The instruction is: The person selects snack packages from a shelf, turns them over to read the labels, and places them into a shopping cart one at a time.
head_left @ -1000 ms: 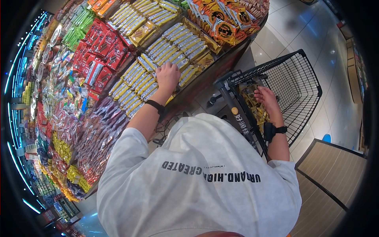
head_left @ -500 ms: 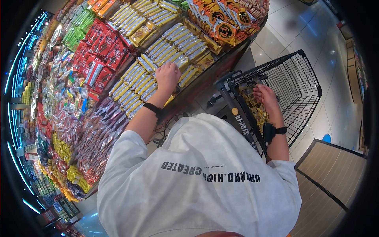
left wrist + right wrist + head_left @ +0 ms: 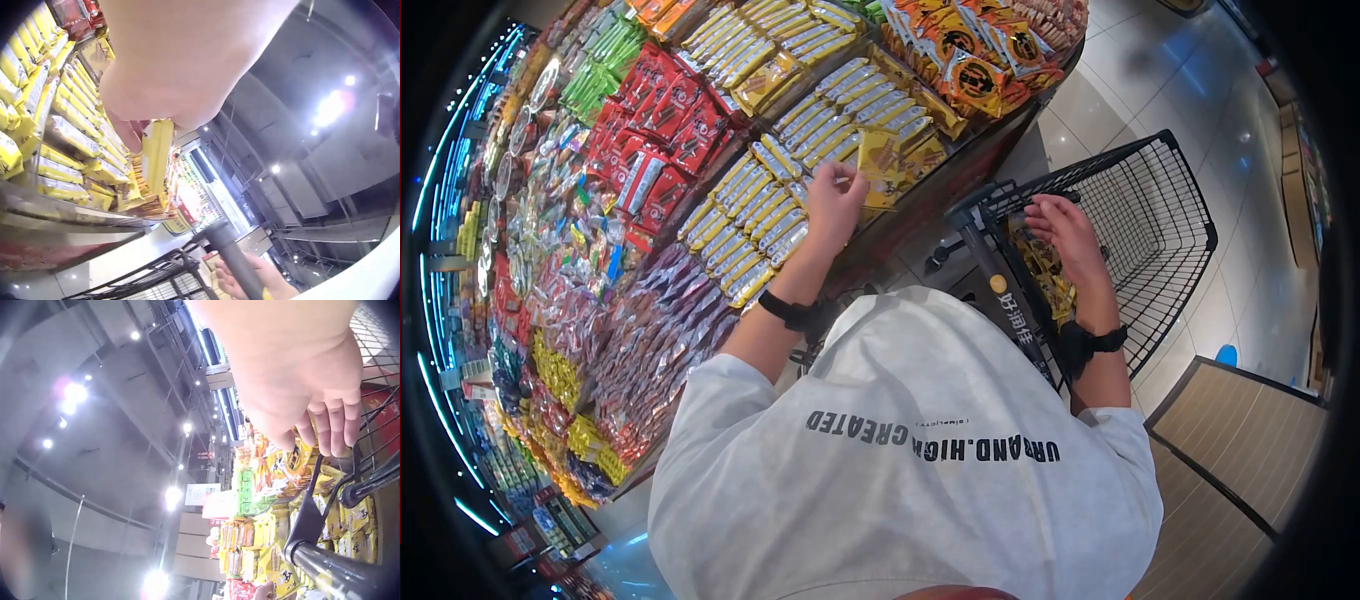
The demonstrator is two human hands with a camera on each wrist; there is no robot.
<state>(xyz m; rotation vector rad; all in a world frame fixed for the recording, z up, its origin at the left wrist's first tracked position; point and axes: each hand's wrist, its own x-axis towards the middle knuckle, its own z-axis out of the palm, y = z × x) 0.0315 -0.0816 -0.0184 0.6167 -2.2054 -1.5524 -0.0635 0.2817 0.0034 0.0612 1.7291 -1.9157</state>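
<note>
In the head view my left hand pinches a yellow packet by its edge, just above the rows of yellow-and-white packets. The left wrist view has the packet hanging from the fingertips of the left hand. Over the cart's near end is my right hand, fingers loosely bent and holding nothing. Its relaxed fingers show in the right wrist view near the black cart frame. Yellow packets lie in the cart below that hand.
Red packets, green packets and orange packets fill the sloping display around the yellow rows. The cart's handle stands between the display and my right arm. A brown panelled surface is at the lower right.
The left hand has lifted off the rows with a yellow packet, now raised upright at its fingertips. The right hand has risen slightly, its fingers shifted toward the display.
</note>
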